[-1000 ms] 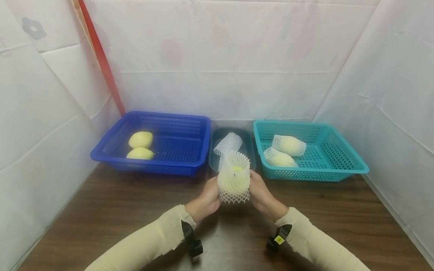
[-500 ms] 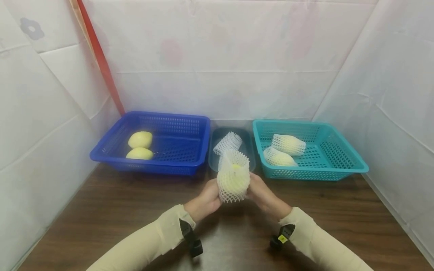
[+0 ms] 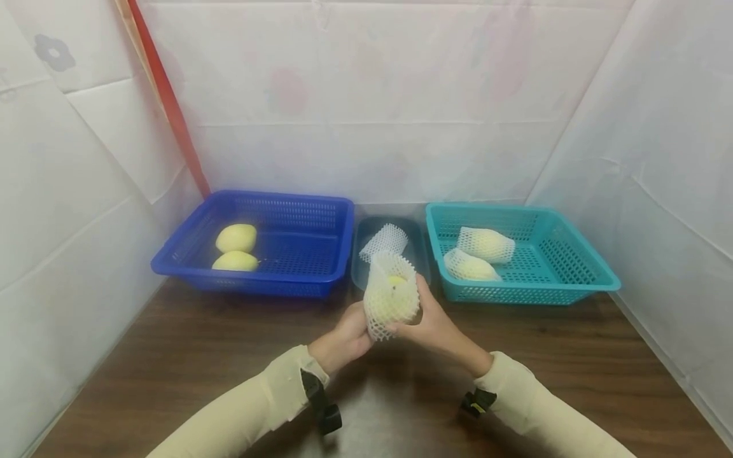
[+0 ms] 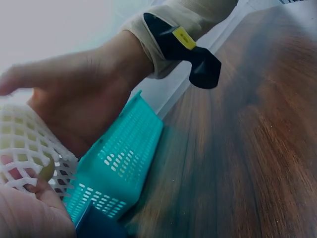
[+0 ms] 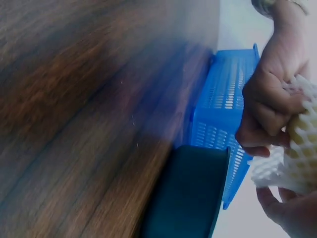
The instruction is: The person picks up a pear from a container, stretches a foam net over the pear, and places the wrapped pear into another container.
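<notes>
A pale yellow pear in a white foam net sleeve is held above the table, between both hands. My left hand grips it from the left, its fingers partly hidden behind the net. On the other side my right hand holds the wrapped pear, thumb across the lower front and fingers around the right side. The net's upper end stands open beyond the fruit. In the right wrist view the left hand's fingers are curled against the sleeve.
A blue basket with two bare pears stands at the left. In the middle, a dark tray holds a foam net. At the right, a teal basket holds two net-wrapped pears. White sheets enclose the table.
My right hand has turned, and its thumb has come round to the front of the sleeve. The wrapped pear has shifted slightly left. The left hand stays nearly in place.
</notes>
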Tool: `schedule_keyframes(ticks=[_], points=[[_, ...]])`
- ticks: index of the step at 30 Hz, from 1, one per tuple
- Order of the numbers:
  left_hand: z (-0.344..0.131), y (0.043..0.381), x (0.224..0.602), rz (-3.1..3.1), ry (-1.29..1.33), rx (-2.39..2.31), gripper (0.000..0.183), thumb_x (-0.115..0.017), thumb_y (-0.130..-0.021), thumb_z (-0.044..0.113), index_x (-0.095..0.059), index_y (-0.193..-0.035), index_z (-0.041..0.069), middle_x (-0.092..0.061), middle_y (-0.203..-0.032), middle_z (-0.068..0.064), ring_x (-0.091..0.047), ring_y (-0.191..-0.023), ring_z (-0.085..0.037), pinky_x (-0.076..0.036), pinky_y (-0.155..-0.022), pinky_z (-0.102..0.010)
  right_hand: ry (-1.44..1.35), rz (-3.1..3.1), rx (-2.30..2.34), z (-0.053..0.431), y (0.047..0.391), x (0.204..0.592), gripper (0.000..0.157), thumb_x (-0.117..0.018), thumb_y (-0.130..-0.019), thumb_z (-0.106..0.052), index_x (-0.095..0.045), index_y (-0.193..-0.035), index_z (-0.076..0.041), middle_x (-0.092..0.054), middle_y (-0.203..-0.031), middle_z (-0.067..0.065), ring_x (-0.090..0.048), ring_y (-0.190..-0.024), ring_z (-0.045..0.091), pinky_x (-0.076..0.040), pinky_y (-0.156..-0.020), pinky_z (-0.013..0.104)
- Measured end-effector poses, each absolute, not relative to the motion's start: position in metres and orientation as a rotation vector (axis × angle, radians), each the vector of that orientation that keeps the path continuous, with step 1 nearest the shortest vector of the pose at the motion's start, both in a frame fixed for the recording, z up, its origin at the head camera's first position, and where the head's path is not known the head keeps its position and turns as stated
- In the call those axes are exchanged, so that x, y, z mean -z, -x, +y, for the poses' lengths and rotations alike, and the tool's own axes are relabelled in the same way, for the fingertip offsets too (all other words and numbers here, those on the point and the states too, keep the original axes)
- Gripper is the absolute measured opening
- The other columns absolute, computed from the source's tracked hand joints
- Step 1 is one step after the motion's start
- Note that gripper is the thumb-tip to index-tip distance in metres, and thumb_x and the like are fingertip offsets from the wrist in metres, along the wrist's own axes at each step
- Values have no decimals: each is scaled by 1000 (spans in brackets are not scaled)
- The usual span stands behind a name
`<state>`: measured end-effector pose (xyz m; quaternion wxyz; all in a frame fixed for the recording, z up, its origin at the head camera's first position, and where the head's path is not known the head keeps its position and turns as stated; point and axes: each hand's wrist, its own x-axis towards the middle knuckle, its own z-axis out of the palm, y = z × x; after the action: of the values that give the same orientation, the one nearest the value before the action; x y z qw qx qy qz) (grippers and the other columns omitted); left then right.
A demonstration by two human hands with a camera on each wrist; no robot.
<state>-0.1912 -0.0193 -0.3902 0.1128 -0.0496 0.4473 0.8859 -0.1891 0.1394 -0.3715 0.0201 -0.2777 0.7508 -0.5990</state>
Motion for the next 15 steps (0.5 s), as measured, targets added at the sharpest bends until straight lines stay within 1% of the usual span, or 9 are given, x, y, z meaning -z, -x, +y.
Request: schedule_keyframes(ticks=[2,4,6,8,11,15], points=[[-19,191,390,1307,139,-2600,31,-43,-97,0,-51,-125,-11,-66,-101,-4,-60,-94,-11,-48,-88,-27,860,2404,1849,136,190,373,92,-84,-71,-19,-28,-143,-13,-46,-128,10,-47,-112,24,-41,-94,42],[-19,191,390,1307,139,-2589,34,-43,-97,0,-48,-129,-12,-65,-105,-4,-60,-97,-11,-48,-90,-27,842,2436,1863,134,191,375,92,-87,-67,-15,-31,-141,-13,-50,-123,8,-50,-107,22,-45,-90,39],[-20,191,390,1327,131,-2569,36,-42,-98,1,-45,-131,-12,-64,-105,-3,-59,-97,-10,-47,-90,-27,838,2479,1849,133,192,377,91,-87,-66,-15,-34,-140,-12,-53,-120,7,-52,-104,21,-46,-87,36],[-21,190,391,1340,142,-2550,34,-42,-98,1,-47,-129,-12,-64,-103,-2,-59,-95,-10,-47,-88,-26,847,2519,1831,133,194,378,89,-87,-65,-16,-36,-138,-10,-56,-117,7,-54,-101,20,-47,-85,35],[-22,190,392,1355,156,-2514,28,-43,-98,2,-53,-122,-7,-65,-98,-1,-60,-92,-10,-49,-84,-26,878,2559,1821,133,196,381,86,-87,-65,-16,-40,-136,-7,-59,-114,6,-56,-97,19,-49,-82,34],[-24,189,393,1374,127,-2451,25,-45,-98,5,-57,-118,0,-64,-97,0,-60,-90,-12,-49,-81,-28,919,2573,1832,133,198,379,83,-87,-64,-16,-43,-134,-6,-61,-111,7,-57,-93,20,-50,-78,34]])
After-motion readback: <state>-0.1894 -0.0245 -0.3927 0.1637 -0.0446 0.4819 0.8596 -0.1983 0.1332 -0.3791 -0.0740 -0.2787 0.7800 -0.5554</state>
